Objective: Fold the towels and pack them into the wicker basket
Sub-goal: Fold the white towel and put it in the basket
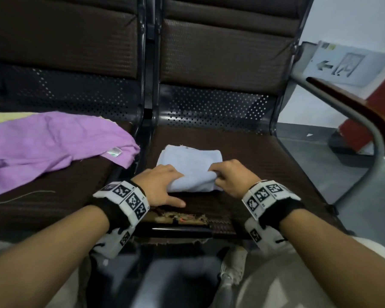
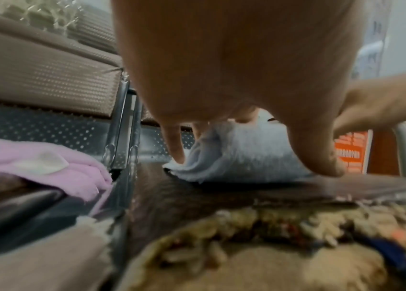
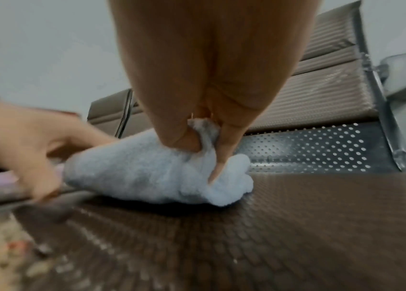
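Observation:
A pale blue towel [image 1: 190, 166], folded small, lies on the brown seat [image 1: 265, 174] in front of me. My left hand [image 1: 162, 185] holds its near left edge, fingers over the fold and thumb flat on the seat. My right hand [image 1: 227, 174] pinches the near right corner. In the right wrist view, thumb and fingers of that right hand [image 3: 204, 141] squeeze a bunch of the blue towel [image 3: 152, 173]. In the left wrist view the left hand [image 2: 246, 137] curls over the blue towel [image 2: 241, 157]. A crumpled purple towel [image 1: 49, 143] lies on the left seat. No wicker basket is in view.
A yellow cloth [image 1: 7, 116] peeks out behind the purple towel. The seat's front edge [image 1: 180, 218] is torn with padding showing. A curved armrest [image 1: 365, 121] bounds the right side. Perforated metal backs [image 1: 213, 105] rise behind both seats.

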Motion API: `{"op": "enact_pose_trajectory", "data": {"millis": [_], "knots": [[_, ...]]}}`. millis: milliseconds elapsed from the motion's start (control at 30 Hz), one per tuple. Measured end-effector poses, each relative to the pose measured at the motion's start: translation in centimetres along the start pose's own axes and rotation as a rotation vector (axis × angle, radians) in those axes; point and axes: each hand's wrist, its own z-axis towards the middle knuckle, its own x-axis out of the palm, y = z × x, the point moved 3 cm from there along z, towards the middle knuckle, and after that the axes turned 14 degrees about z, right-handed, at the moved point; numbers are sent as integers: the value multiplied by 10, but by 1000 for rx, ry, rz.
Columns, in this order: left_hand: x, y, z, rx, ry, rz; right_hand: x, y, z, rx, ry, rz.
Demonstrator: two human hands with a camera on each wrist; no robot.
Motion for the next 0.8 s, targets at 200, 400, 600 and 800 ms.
{"op": "enact_pose_trajectory", "data": {"millis": [200,400,600,800], "knots": [[-14,3,-13,-117,-169,-136,1,0,-15,44,140,-75],[-29,11,-13,-14,-72,-291,-1,5,-10,52,142,-129],[-36,40,-3,-111,28,-419,-14,-6,16,244,143,506],[-24,57,21,-228,-2,-398,0,-25,48,432,167,569]]}}
